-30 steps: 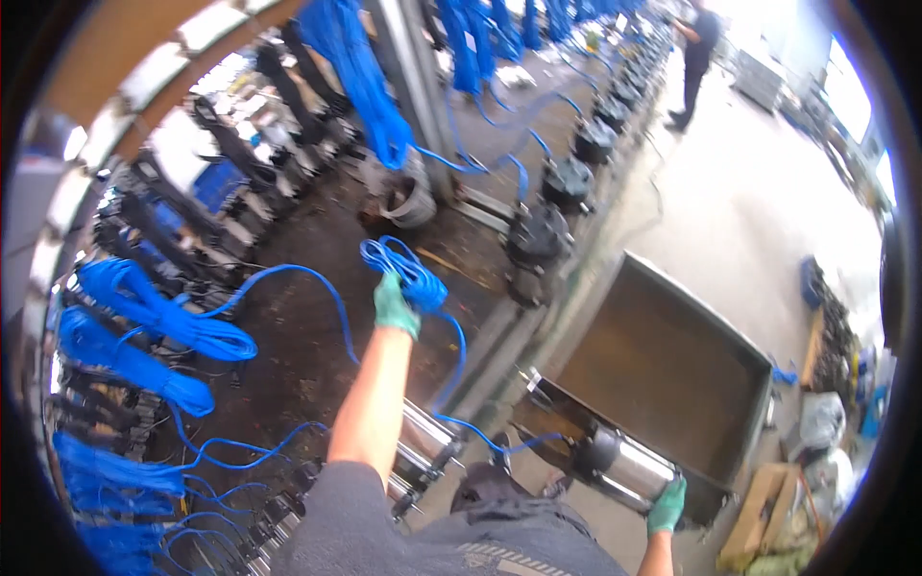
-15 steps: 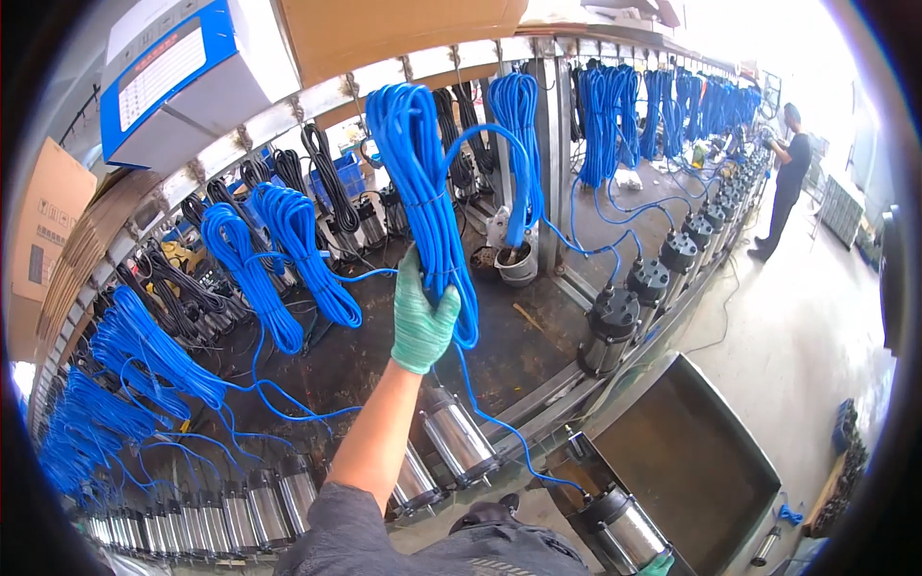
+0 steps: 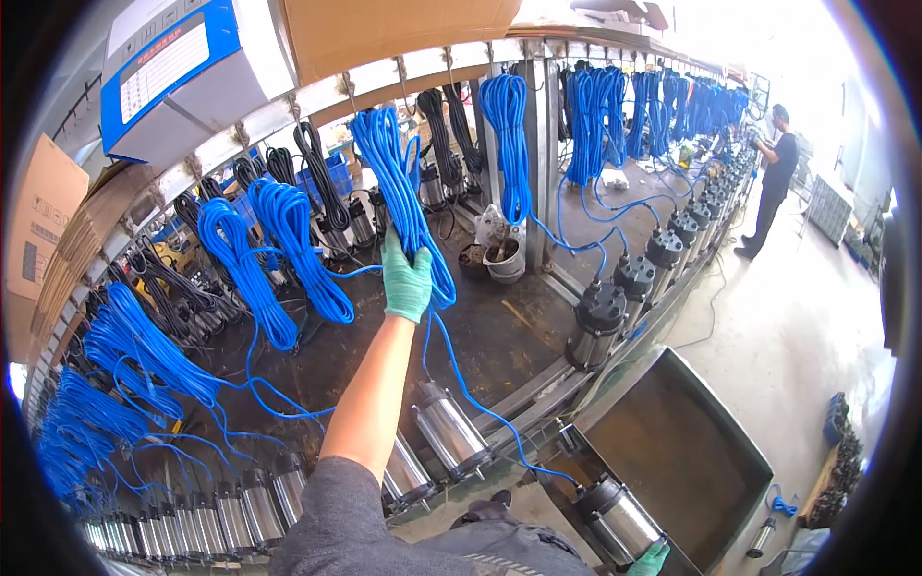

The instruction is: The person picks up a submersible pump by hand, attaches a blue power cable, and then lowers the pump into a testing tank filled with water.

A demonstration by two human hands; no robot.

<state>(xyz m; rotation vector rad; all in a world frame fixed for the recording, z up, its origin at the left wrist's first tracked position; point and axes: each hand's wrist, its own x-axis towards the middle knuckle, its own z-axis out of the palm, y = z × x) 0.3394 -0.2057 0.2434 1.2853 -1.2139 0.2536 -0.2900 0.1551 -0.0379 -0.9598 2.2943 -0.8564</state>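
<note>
My left hand (image 3: 407,278), in a green glove, is closed round the lower part of a coiled blue cable (image 3: 396,182). The coil hangs lengthwise, its top loop close to the hooks under the rail; whether it sits on a hook I cannot tell. From it, a blue line runs down to a steel cylindrical pump (image 3: 619,521) with a black end, lying tilted at the lower right. My right hand (image 3: 651,559), also gloved green, grips that pump's lower end and is partly cut off by the picture's edge. Another steel pump (image 3: 449,429) stands below my left forearm.
Blue cable coils (image 3: 300,252) and black ones (image 3: 322,173) hang along the metal rail (image 3: 288,113). Steel pumps (image 3: 259,501) line the frame's edge. A grey metal bin (image 3: 687,451) stands at the right. Farther off, a person (image 3: 778,178) stands beside the rack. Boxes (image 3: 178,77) sit on top.
My left hand has carried the blue coil up and away from me, toward the rail. My right hand shows a little more, still at the pump's end.
</note>
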